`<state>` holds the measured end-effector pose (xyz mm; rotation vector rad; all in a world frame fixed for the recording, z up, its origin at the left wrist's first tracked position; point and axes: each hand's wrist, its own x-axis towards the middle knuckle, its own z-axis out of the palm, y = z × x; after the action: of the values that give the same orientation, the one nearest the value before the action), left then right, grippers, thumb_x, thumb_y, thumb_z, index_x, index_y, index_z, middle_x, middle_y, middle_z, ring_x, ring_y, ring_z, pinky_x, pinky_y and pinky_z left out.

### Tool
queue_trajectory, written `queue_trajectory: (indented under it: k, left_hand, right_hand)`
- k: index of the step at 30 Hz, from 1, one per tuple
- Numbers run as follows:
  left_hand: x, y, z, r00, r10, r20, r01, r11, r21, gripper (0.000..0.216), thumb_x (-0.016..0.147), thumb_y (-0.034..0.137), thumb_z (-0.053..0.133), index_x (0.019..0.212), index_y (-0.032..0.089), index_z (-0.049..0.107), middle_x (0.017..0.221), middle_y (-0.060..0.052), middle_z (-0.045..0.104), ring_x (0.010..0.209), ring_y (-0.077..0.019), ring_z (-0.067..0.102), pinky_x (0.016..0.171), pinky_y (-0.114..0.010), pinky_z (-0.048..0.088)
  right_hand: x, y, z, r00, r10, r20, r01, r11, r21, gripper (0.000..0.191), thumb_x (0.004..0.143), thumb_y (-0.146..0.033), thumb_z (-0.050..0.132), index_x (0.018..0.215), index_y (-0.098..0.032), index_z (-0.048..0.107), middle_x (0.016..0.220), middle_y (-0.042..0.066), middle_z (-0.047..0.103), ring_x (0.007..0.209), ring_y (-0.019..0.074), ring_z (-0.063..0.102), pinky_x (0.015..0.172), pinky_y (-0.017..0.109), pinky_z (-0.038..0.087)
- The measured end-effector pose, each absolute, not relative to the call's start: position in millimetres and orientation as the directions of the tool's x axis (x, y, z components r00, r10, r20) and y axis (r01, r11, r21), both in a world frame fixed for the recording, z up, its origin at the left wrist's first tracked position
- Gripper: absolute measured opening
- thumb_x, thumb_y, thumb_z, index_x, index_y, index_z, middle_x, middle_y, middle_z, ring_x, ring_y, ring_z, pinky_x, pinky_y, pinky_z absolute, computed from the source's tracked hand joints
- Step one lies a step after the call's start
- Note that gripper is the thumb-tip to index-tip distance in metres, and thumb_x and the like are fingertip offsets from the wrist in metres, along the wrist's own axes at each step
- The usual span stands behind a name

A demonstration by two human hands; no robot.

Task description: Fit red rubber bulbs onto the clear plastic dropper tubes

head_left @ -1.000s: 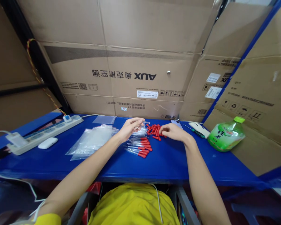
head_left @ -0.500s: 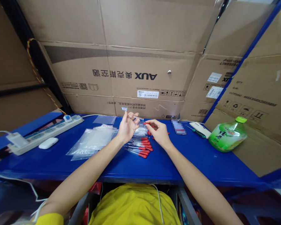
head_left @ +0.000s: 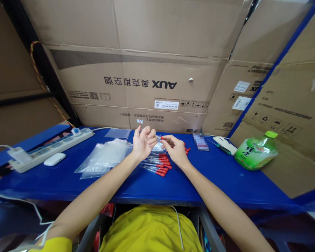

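My left hand point(head_left: 144, 142) is turned palm up with its fingers curled round the thin clear end of a glass dropper; part of the tube hides behind the fingers. Beside it, my right hand point(head_left: 176, 151) pinches the dropper's red rubber bulb point(head_left: 162, 138) between thumb and forefinger. Below and between both hands lies a row of red-bulbed droppers point(head_left: 161, 170) on the blue table point(head_left: 136, 187), their clear tubes pointing left. More red bulbs point(head_left: 187, 149) show just past my right hand. Clear plastic bags point(head_left: 103, 158) are piled left of my left hand.
A power strip point(head_left: 52, 148) and a white earbud case point(head_left: 55, 159) are at the left. On the right are a blurred phone-like item point(head_left: 201, 141), a white device point(head_left: 225, 145) and a green tea bottle point(head_left: 256, 152). Cardboard point(head_left: 136, 66) walls the back.
My left fingers have curled in further around the dropper's tube. My right hand has shifted slightly, still pinching the red bulb.
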<state>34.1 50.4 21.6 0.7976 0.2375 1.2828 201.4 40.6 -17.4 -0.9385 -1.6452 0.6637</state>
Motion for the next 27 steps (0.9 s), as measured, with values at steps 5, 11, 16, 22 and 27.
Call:
queue_trajectory:
  k: [5, 11, 16, 22, 27]
  left_hand:
    - [34.7, 50.9, 20.0, 0.293, 0.916, 0.276, -0.769, 0.055, 0.636, 0.046, 0.102, 0.052, 0.037, 0.071, 0.02, 0.026, 0.065, 0.004, 0.029, 0.045, -0.0065, 0.022, 0.043, -0.02, 0.024]
    - [36.8, 50.6, 20.1, 0.264, 0.92, 0.289, -0.739, 0.001, 0.674, 0.049, 0.102, 0.056, 0.037, 0.07, 0.02, 0.025, 0.062, 0.004, 0.03, 0.044, -0.0069, 0.022, 0.043, -0.021, 0.024]
    - [36.8, 52.8, 18.6, 0.268, 0.913, 0.306, -0.714, -0.025, 0.699, 0.051, 0.101, 0.058, 0.037, 0.069, 0.02, 0.023, 0.06, 0.004, 0.03, 0.045, -0.0074, 0.022, 0.044, -0.022, 0.024]
    - [38.8, 48.8, 21.4, 0.261, 0.921, 0.29, -0.673, -0.042, 0.739, 0.053, 0.102, 0.061, 0.032, 0.068, 0.021, 0.023, 0.058, 0.004, 0.029, 0.046, -0.0085, 0.024, 0.045, -0.021, 0.026]
    - [39.6, 46.2, 24.4, 0.259, 0.924, 0.282, -0.683, -0.031, 0.73, 0.057, 0.101, 0.064, 0.036, 0.066, 0.02, 0.025, 0.057, 0.004, 0.031, 0.043, -0.0075, 0.026, 0.044, -0.02, 0.025]
  right_hand:
    - [198.6, 36.9, -16.3, -0.119, 0.842, 0.526, 0.203, 0.539, -0.817, 0.028, 0.091, -0.05, 0.067, 0.099, -0.022, 0.068, 0.085, 0.004, 0.076, 0.07, 0.02, 0.075, 0.067, 0.03, 0.059]
    - [197.4, 37.5, -19.0, -0.101, 0.84, 0.534, 0.161, 0.543, -0.824, 0.032, 0.09, -0.053, 0.068, 0.097, -0.022, 0.068, 0.08, 0.003, 0.075, 0.07, 0.02, 0.075, 0.067, 0.031, 0.059]
    - [196.4, 37.9, -21.6, -0.094, 0.84, 0.535, 0.097, 0.543, -0.834, 0.028, 0.089, -0.049, 0.071, 0.095, -0.022, 0.067, 0.075, 0.002, 0.074, 0.07, 0.0203, 0.075, 0.067, 0.031, 0.058]
    - [195.2, 35.6, -22.6, -0.059, 0.845, 0.531, 0.111, 0.534, -0.838, 0.029, 0.088, -0.051, 0.071, 0.092, -0.022, 0.066, 0.074, 0.003, 0.075, 0.07, 0.0208, 0.075, 0.07, 0.032, 0.059]
    - [194.3, 33.7, -22.3, -0.056, 0.841, 0.538, 0.136, 0.541, -0.83, 0.031, 0.089, -0.052, 0.069, 0.092, -0.021, 0.066, 0.073, 0.003, 0.075, 0.069, 0.0205, 0.075, 0.069, 0.031, 0.058]
